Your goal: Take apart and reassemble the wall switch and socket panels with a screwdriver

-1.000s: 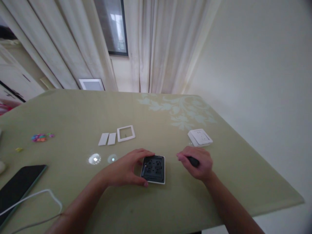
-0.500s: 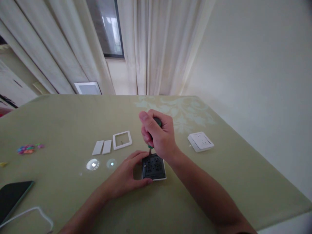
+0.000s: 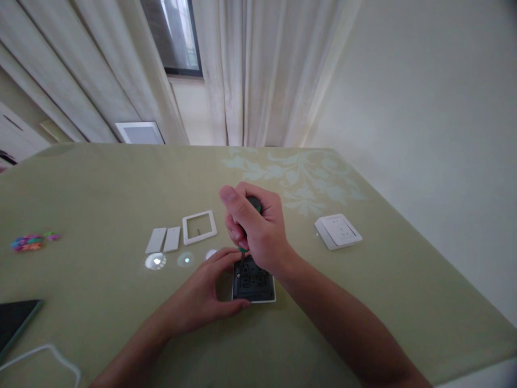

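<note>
A wall socket panel (image 3: 258, 291) lies with its black back facing up and a thin white rim around it. My left hand (image 3: 202, 291) grips it by the left side, thumb at the near edge and fingers at the far edge. In my right fist (image 3: 258, 229) is a screwdriver with a dark green-and-black handle (image 3: 254, 203), held upright above the panel. Its thin shaft points down at the left part of the black back, near a small screw (image 3: 238, 276). Whether the tip sits in the screw head, I cannot tell.
Left of the panel lie a square white frame (image 3: 186, 231) and two white cover plates (image 3: 155, 240). A white socket box (image 3: 338, 230) stands to the right. Farther left are small colourful pieces (image 3: 27, 242), a dark flat device (image 3: 18, 323) and a white cable (image 3: 48, 347).
The screwdriver's tip has shifted from the panel's far edge towards the screw on its left part. My left hand keeps its grip. The whole view has tilted slightly.
</note>
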### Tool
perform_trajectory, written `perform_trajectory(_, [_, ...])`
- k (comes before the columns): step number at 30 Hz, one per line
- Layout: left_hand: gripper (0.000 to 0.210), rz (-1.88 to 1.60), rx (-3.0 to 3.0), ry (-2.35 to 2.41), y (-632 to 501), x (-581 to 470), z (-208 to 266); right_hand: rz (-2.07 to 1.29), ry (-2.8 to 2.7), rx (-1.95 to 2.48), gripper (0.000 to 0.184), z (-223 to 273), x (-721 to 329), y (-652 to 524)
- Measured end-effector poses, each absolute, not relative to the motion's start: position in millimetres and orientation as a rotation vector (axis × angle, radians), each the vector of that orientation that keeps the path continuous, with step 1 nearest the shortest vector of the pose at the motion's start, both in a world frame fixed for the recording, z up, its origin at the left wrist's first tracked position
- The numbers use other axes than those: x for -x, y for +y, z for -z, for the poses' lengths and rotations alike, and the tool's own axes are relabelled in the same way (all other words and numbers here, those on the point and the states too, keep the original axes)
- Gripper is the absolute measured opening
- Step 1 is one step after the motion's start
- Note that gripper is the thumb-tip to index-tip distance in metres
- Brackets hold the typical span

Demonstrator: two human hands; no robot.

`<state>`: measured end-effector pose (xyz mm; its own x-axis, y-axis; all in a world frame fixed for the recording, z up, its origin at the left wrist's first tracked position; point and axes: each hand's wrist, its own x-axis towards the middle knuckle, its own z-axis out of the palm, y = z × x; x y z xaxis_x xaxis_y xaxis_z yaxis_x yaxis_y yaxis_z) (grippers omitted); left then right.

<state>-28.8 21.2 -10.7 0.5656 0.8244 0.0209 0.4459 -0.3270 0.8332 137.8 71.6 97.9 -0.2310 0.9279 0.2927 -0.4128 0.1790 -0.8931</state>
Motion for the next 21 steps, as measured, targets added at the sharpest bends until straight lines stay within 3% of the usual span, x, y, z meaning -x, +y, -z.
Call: perform_trajectory(21, [0.051,-0.578,-1.955,1.041,21.2,27.6,6.8,-1.434,-1.347,0.427,0.047,-87.7,-136.5,63.3])
